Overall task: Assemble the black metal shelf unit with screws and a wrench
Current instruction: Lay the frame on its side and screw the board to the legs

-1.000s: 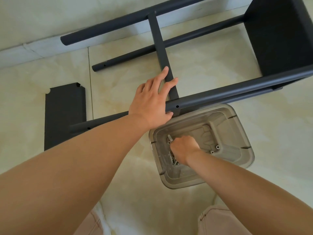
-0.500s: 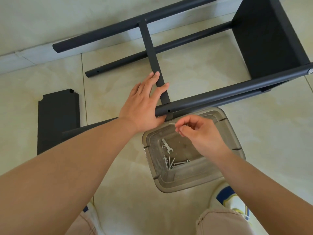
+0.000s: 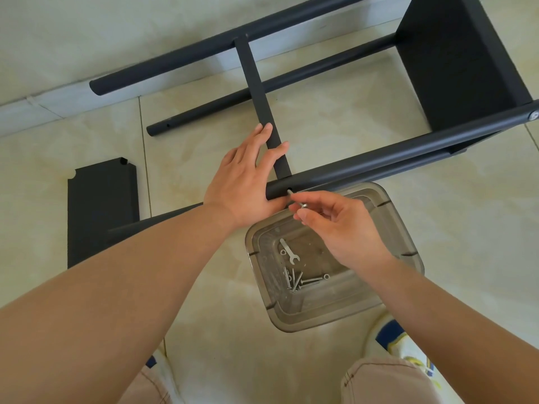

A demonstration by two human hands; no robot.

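Observation:
The black metal shelf frame lies on its side on the tiled floor, its near tube (image 3: 379, 161) running across the middle. My left hand (image 3: 248, 179) rests flat, fingers straight, on the flat crossbar (image 3: 259, 91) where it meets that tube. My right hand (image 3: 335, 225) pinches a silver screw (image 3: 295, 199), whose tip sits at the hole in the near tube. A small wrench (image 3: 288, 251) and several loose screws (image 3: 297, 279) lie in a clear plastic tub (image 3: 405, 252) just below the tube.
A loose black shelf panel (image 3: 102, 205) lies flat on the floor at left. A fitted shelf panel (image 3: 460, 62) stands at the frame's right end. A wall skirting runs along the top left. My knees and shoes show at the bottom edge.
My right hand came up out of the tub with a screw and brought its tip to the hole in the near tube. My left hand has stayed on the crossbar joint.

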